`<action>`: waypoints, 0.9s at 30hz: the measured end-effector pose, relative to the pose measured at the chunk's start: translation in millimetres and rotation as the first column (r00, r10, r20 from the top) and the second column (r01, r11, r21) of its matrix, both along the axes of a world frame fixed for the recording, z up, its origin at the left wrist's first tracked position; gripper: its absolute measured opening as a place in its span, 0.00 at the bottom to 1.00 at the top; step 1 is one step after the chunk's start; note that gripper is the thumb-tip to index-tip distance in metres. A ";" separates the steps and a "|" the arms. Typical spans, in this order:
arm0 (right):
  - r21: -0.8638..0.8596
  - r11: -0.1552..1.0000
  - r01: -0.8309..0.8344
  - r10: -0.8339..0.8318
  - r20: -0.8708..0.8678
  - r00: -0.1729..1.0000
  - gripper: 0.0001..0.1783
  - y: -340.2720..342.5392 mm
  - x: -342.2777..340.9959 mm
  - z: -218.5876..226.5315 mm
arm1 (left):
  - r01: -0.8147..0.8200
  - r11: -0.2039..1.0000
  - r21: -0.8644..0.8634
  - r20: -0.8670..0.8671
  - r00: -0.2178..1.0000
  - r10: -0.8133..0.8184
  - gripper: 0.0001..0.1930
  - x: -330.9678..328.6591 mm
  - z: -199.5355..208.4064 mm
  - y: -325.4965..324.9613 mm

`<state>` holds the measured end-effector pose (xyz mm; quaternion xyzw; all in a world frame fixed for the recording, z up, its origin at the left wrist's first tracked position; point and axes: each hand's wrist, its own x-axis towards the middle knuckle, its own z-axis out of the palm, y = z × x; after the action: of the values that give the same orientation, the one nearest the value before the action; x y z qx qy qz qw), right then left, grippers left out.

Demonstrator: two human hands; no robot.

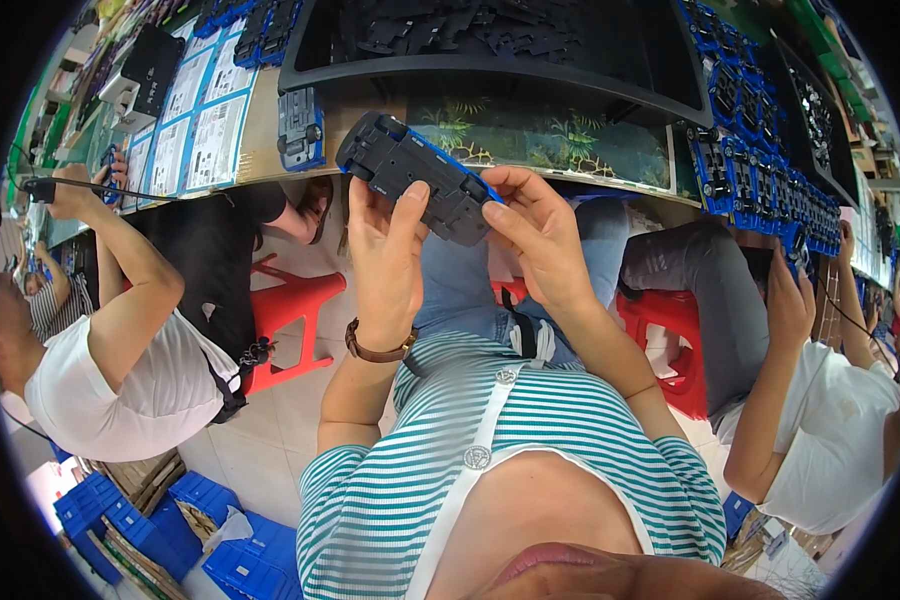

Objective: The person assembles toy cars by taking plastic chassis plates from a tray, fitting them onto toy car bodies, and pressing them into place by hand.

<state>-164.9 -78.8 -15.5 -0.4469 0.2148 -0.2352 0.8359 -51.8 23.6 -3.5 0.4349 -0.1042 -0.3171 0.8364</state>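
Observation:
A blue toy car [402,158] is held up in front of the table edge, its black underside turned toward me. My left hand [385,240] grips it from below on the left, with the thumb pressed across the black base. At the car's right end, my right hand [538,235] has its thumb and fingers closed on the edge. The car slants, its left end higher. Behind it on the table lies another toy car [300,128] with a grey underside and a blue edge.
A large black tray [490,72] of black parts stands on the table. Rows of blue toy cars [755,185] fill the right side. Printed sheets [215,130] lie at left. Co-workers sit on both sides; a red stool [295,310] and blue crates [255,555] are on the floor.

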 end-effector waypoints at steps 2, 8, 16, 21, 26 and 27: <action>-0.030 0.999 0.019 -0.019 -0.014 1.000 0.19 1.9 0.1 -0.3 | -0.005 0.999 0.043 0.075 0.997 0.001 0.23 -0.5 -1.9 0.3; 0.025 0.999 0.024 -0.026 0.078 0.997 0.19 7.9 -3.3 -5.8 | -0.005 1.000 0.010 0.032 0.999 0.005 0.23 3.8 -4.6 1.9; -0.128 0.990 0.058 -0.049 0.069 0.996 0.20 16.9 -0.8 -3.7 | -0.058 0.997 0.058 0.041 0.998 0.056 0.18 2.5 -3.6 -1.4; -0.012 0.997 0.082 -0.082 0.001 0.997 0.21 14.7 -0.5 -10.5 | -0.129 0.988 0.089 0.190 0.976 0.111 0.22 -4.4 -13.0 -2.1; 0.106 0.994 0.024 -0.033 0.091 0.995 0.18 6.7 -4.2 -9.4 | -0.116 0.991 0.069 0.055 0.992 0.113 0.21 -1.6 -9.8 -7.1; 0.107 0.994 0.024 -0.034 0.090 0.995 0.18 6.5 -4.3 -8.0 | -0.116 0.991 0.071 0.054 0.992 0.112 0.21 -1.4 -8.9 -7.4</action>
<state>-169.3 -72.3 -23.5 -0.3875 0.1950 -0.2559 0.8639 -53.2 16.2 -12.4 0.4784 -0.0882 -0.2615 0.8337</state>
